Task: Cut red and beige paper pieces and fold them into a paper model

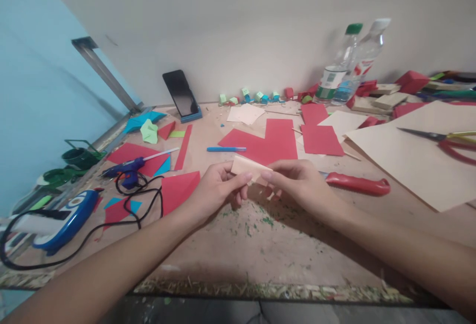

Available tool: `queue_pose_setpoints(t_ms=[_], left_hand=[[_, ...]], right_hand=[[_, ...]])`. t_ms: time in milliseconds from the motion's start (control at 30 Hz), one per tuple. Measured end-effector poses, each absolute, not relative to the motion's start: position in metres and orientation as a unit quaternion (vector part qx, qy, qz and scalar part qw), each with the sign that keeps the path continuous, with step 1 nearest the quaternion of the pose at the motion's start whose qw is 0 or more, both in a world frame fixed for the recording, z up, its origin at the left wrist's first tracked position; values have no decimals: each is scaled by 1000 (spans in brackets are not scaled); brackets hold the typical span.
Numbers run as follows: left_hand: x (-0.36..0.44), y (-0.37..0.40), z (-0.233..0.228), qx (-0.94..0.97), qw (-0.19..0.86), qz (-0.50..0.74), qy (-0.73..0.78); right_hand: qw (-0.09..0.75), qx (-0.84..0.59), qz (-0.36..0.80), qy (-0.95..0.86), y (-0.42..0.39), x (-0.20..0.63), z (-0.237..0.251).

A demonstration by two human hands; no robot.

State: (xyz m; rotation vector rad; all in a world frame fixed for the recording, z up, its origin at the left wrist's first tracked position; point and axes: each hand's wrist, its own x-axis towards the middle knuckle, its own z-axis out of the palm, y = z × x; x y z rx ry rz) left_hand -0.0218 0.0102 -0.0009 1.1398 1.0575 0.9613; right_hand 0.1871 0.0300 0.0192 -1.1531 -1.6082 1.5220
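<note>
Both hands, left hand (pixel 217 185) and right hand (pixel 297 182), pinched one cream paper strip (pixel 248 167), fingers closed, above bare bench (pixel 260 244) before two bottles (pixel 344 66).

You're sitting at a hobby craft table (pixel 282 244), home workshop setup, not industrial. The rough chipboard top is showing green paper scraps. Cut red paper sheets (pixel 277 143) are lying all over it, plus teal and green offcuts at the left. A blue glue gun (pixel 124 169) is trailing its black cord (pixel 141 215) across the surface. Scissors (pixel 444 138) are resting on a big beige card sheet (pixel 412 158). A red-handled knife (pixel 357 183) is lying near the middle. A phone (pixel 181 93) is leaning on a stand against the plain wall, and two water bottles (pixel 347 66) are standing at the back.
</note>
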Motion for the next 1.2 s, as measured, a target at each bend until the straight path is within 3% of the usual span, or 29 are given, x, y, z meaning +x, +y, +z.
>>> queue_pose_setpoints(t_ms=[333,633,1200], left_hand=[[-23,9,5,541,553,435,461],[-22,6,-3,577,507,438,466],[-23,0,7,641,429,435,465]], right_hand=[[310,-433,630,-565,29,187,16],[217,-410,663,-588,30,188,12],[196,-406,579,-680,27,185,15]])
